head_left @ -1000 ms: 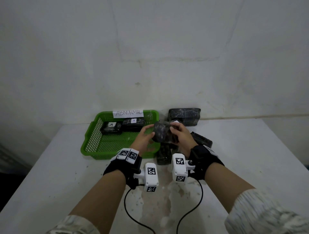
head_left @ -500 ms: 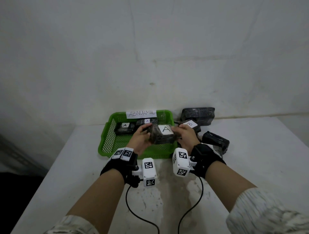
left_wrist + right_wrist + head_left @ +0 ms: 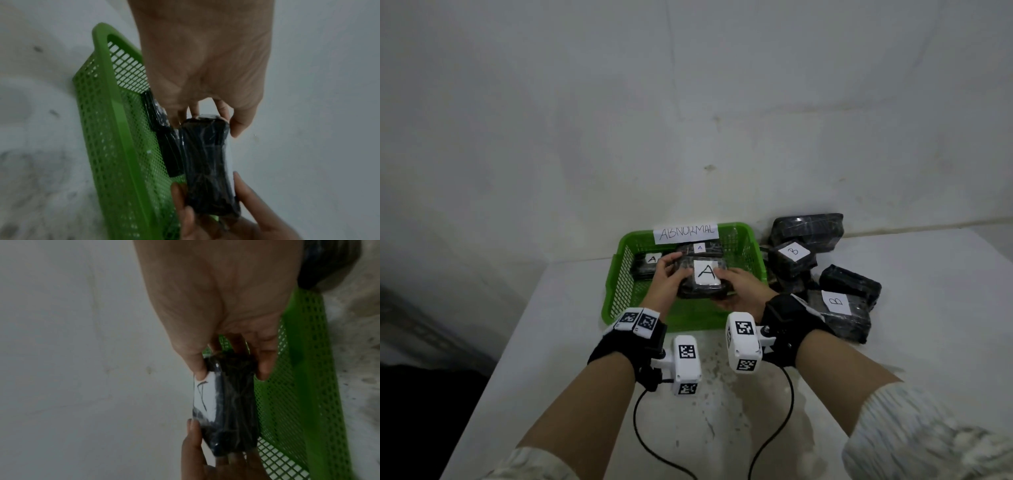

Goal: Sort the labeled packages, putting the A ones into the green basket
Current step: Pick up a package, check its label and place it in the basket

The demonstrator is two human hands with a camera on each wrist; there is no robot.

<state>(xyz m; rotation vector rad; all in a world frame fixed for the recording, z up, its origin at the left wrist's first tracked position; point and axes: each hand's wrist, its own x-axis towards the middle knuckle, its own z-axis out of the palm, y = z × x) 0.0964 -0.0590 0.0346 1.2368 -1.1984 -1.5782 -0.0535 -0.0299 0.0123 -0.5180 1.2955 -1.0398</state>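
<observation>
A black wrapped package with a white A label [image 3: 703, 278] [image 3: 207, 162] [image 3: 230, 405] hangs over the green basket [image 3: 619, 291] [image 3: 115, 129] [image 3: 298, 386]. My left hand [image 3: 667, 279] [image 3: 203, 65] grips its left end, thumb on top. My right hand [image 3: 739, 286] [image 3: 226, 305] grips its right end. Two other A packages [image 3: 700, 248] [image 3: 649, 265] lie at the back of the basket, which bears an ABNORMAL sign [image 3: 686, 233].
A heap of black packages sits right of the basket on the white table [image 3: 928, 325], two of them showing B labels [image 3: 793, 251] [image 3: 835, 301]. A wall runs behind. Two cables trail from the wrist cameras toward me.
Both hands have carried the package leftward and away from me, from beside the basket's right rim to over its inside. It was turned so that the A label now faces up.
</observation>
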